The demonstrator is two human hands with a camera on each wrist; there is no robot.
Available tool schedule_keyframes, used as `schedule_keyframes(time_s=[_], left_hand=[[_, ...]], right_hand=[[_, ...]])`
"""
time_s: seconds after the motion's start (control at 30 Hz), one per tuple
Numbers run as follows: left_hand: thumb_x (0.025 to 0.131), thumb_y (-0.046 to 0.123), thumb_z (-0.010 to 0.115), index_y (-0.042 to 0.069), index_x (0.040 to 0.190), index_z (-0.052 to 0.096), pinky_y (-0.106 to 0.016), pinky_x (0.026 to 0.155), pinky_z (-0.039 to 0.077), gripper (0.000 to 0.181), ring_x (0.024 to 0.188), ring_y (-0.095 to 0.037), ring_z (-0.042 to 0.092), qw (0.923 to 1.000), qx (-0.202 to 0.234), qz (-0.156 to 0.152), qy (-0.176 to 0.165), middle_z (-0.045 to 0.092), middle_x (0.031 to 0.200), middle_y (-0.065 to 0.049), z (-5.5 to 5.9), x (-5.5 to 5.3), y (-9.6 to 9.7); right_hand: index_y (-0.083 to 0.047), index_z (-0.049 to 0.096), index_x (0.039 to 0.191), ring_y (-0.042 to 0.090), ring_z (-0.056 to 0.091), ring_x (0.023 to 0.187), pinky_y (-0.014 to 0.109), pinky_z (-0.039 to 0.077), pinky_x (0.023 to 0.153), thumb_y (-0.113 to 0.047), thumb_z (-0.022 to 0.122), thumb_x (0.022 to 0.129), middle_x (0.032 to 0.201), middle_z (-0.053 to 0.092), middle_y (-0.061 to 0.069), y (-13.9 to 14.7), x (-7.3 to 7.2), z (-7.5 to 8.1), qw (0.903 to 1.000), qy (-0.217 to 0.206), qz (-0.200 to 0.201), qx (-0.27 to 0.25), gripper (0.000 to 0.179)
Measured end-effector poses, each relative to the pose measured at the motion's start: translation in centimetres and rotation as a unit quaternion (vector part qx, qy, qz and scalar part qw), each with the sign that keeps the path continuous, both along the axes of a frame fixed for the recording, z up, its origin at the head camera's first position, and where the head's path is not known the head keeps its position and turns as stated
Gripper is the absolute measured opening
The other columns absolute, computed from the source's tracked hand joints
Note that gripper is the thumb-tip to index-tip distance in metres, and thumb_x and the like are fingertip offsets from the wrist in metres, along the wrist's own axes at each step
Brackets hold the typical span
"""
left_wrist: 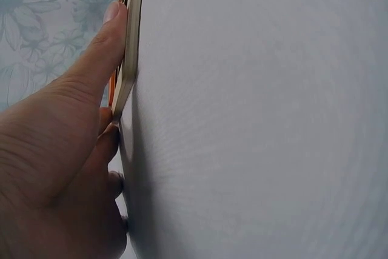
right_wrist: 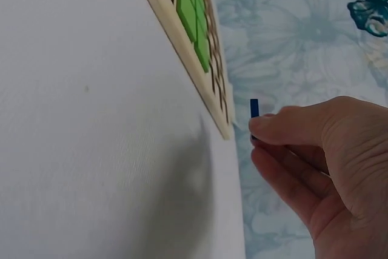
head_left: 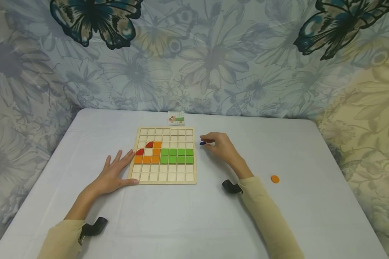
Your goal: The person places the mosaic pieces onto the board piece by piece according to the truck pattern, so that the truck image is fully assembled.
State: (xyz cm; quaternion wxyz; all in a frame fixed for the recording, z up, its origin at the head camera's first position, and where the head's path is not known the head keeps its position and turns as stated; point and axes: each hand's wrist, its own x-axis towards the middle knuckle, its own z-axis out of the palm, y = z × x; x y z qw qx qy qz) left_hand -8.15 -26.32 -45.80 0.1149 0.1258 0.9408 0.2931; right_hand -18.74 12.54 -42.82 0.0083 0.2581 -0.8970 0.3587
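Note:
A square wooden grid board [head_left: 195, 176] lies flat on the table. Red quarter-round tiles [head_left: 150, 145], orange square tiles [head_left: 138, 159] and green square tiles [head_left: 173, 155] fill some of its cells. My left hand [head_left: 111, 176] rests at the board's left side with fingers spread, thumb on the near left corner; the left wrist view shows the thumb [left_wrist: 103, 43] against its edge. Just right of the board, my right hand [head_left: 223, 145] pinches a small dark blue tile [right_wrist: 254, 108] between thumb and fingertips, held above the table. Its full outline is partly hidden by the fingers.
Behind the board is a small pattern card [head_left: 176, 118] with a coloured grid picture. An orange round piece [head_left: 275, 179] lies on the white tablecloth [head_left: 168, 223], to the right of my right forearm. Butterfly-printed fabric [head_left: 214, 64] hangs behind the table.

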Motion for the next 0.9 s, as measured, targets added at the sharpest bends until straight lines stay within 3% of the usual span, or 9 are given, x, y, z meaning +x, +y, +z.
schedule_keyframes(time_s=[0.33,0.9], left_hand=[[0.075,0.051,0.079,0.008,0.157,0.021,-0.059,0.114,-0.015,0.109,0.148,-0.042,-0.004,1.0000,-0.002,0.002,-0.002,0.016,0.162,-0.015,0.2,0.1,0.1],[0.076,0.053,0.078,0.008,0.156,0.022,-0.058,0.114,-0.015,0.108,0.148,-0.042,-0.004,1.0000,0.001,0.001,0.002,0.017,0.162,-0.015,0.1,0.0,0.2]], right_hand=[[0.004,0.070,0.114,0.026,0.070,0.099,0.032,0.056,0.088,0.011,0.070,0.083,0.111,0.072,0.015,-1.7,0.3,-0.2,0.9996,-0.004,0.023,-0.014,0.032],[0.001,0.070,0.117,0.022,0.069,0.099,0.026,0.055,0.087,0.004,0.071,0.087,0.110,0.072,0.011,-5.8,1.2,-0.7,0.9982,-0.008,0.051,-0.031,0.030]])
